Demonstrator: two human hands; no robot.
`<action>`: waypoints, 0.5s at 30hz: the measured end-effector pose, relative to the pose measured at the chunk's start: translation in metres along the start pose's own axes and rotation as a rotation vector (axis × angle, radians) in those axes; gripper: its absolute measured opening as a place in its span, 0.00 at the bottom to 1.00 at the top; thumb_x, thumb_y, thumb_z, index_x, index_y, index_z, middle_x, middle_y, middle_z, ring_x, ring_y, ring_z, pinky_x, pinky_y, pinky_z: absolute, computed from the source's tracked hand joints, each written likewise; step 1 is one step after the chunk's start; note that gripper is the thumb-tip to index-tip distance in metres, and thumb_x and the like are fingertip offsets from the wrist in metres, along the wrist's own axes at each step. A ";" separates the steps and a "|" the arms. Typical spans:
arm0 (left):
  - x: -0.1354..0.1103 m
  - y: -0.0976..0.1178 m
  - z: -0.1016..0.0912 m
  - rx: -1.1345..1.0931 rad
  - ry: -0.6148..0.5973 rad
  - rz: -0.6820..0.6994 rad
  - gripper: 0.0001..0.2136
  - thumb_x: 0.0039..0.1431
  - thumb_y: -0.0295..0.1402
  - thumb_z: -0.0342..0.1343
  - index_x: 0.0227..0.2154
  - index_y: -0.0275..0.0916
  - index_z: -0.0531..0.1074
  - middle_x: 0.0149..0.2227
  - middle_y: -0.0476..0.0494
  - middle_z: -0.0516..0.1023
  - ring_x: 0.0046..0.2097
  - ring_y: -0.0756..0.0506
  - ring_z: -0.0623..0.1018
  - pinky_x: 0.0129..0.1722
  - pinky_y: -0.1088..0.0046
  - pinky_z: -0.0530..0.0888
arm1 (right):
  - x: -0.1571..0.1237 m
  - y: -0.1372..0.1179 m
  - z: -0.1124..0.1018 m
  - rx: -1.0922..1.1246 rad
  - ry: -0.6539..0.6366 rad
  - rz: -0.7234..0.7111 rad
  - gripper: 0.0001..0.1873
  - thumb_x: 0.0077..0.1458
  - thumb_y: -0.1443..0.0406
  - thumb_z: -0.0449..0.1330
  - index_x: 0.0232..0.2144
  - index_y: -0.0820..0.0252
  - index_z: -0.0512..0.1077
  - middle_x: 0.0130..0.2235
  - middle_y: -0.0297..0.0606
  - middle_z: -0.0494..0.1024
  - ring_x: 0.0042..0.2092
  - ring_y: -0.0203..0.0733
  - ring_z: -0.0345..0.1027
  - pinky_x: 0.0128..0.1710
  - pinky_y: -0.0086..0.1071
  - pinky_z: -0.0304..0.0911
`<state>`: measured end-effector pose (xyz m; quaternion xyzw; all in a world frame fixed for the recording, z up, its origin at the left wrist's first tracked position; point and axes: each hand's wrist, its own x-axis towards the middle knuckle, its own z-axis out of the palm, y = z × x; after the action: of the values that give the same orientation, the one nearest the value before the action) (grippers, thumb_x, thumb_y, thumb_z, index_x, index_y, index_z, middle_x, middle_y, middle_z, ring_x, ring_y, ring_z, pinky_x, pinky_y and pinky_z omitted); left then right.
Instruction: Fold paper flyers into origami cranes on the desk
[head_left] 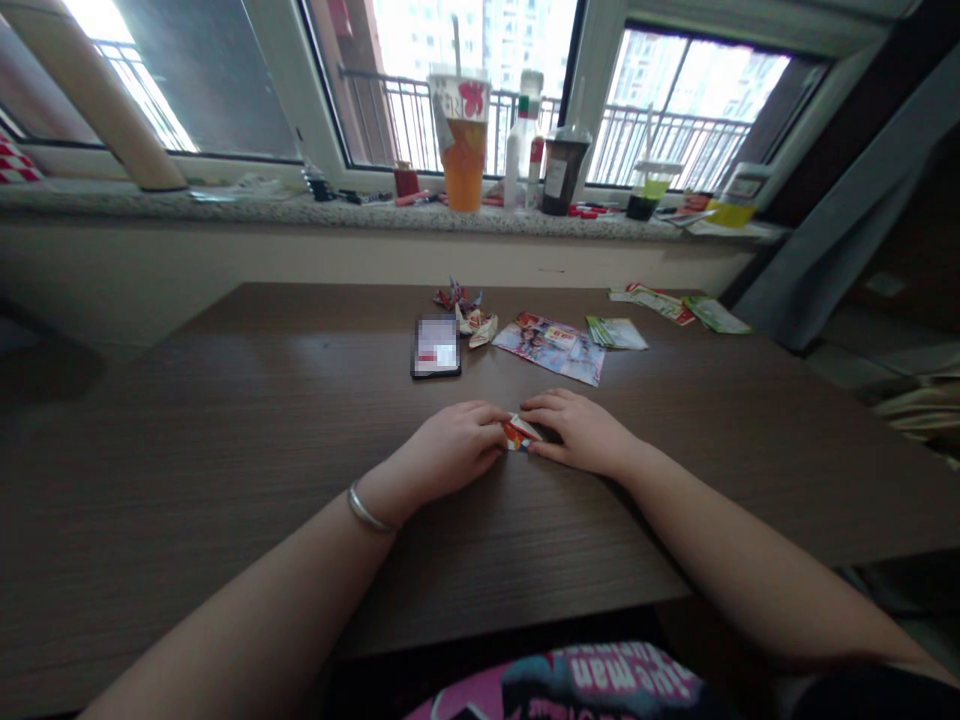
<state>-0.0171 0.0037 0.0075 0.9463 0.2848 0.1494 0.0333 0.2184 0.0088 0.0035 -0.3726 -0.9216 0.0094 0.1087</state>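
Small folded paper (520,437) between my left hand (466,440) and my right hand (583,432)

The paper, red and white with a touch of blue, lies on the brown table (247,450) right between my fingertips. My left fingers sit close together on its near-left side; I cannot tell whether they pinch it, since they hide that end. On the right, my thumb and fingers are spread apart, with the paper's right end between them.

Just beyond my left fingers is a phone (436,347), screen up, with crumpled wrappers (476,325) beside it. Ahead of my right fingers lies a glossy picture sheet (553,347), then a green-and-white packet (616,333) to its right. Well past my fingers, on the windowsill (337,211), stands a tall cup (465,165) of orange drink. A bracelet (367,510) circles my left wrist.
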 end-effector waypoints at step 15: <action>-0.002 -0.008 0.006 0.020 -0.003 -0.233 0.08 0.63 0.31 0.51 0.38 0.38 0.75 0.37 0.42 0.75 0.43 0.44 0.74 0.46 0.66 0.72 | -0.001 0.002 0.003 0.101 -0.001 -0.012 0.21 0.58 0.57 0.58 0.52 0.57 0.73 0.55 0.47 0.72 0.56 0.52 0.63 0.53 0.47 0.62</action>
<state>-0.0206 0.0092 0.0001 0.9073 0.3941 0.1404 0.0414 0.2198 0.0099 -0.0001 -0.3610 -0.9222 0.0555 0.1271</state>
